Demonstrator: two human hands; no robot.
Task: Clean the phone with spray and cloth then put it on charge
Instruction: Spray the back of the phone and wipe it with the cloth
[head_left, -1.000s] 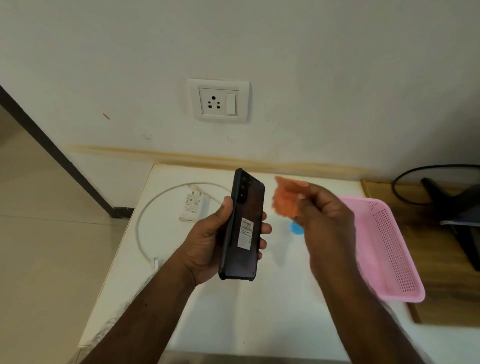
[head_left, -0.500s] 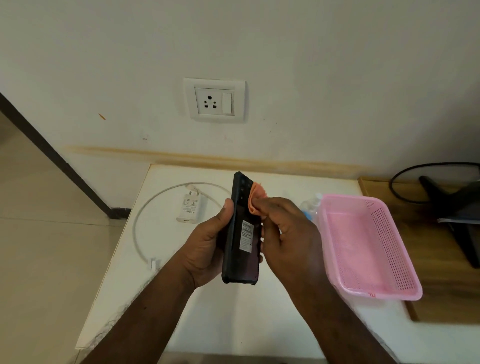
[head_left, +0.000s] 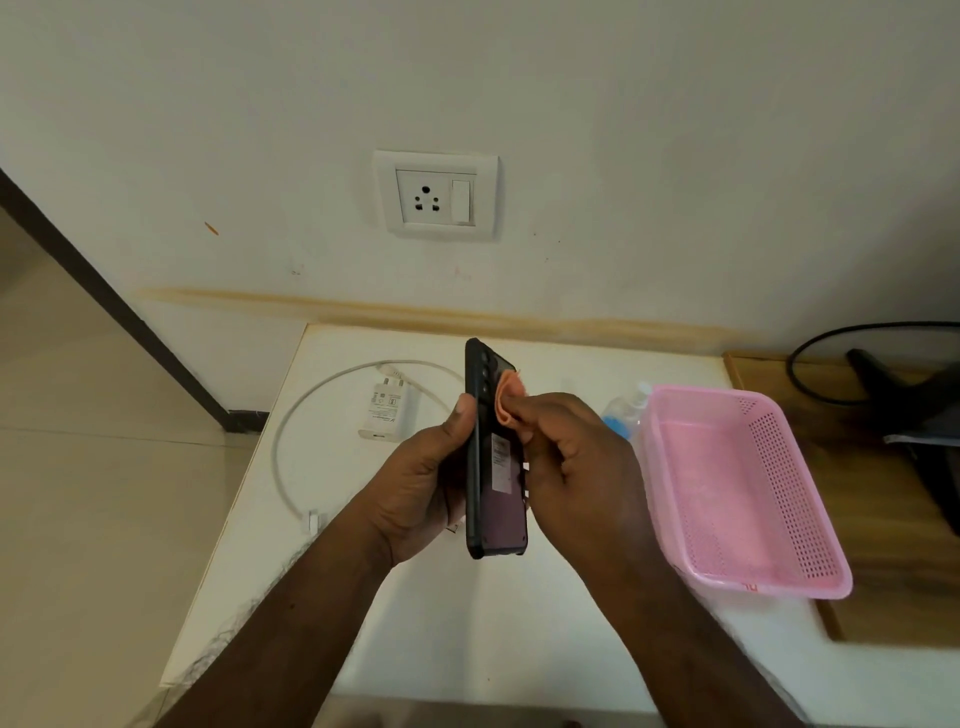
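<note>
Above the middle of the white worktop (head_left: 467, 623) my left hand (head_left: 421, 493) holds the phone (head_left: 496, 467) upright, thumb on its near edge and fingers wrapped behind, the dark glossy back with its pale sticker facing right. My right hand (head_left: 576, 462) is clenched on a bunched orange cloth (head_left: 508, 397), soft and folded, pressing it against the phone's back just below the camera lenses. At the right edge of the worktop sits a pink plastic basket (head_left: 779, 499), rectangular with perforated walls; I see nothing inside it. A clear spray bottle (head_left: 626, 408) lies just beside its far left corner. Near the far left corner rests a white charger (head_left: 384, 408), its smooth cable (head_left: 283, 441) curving in a loop.
</note>
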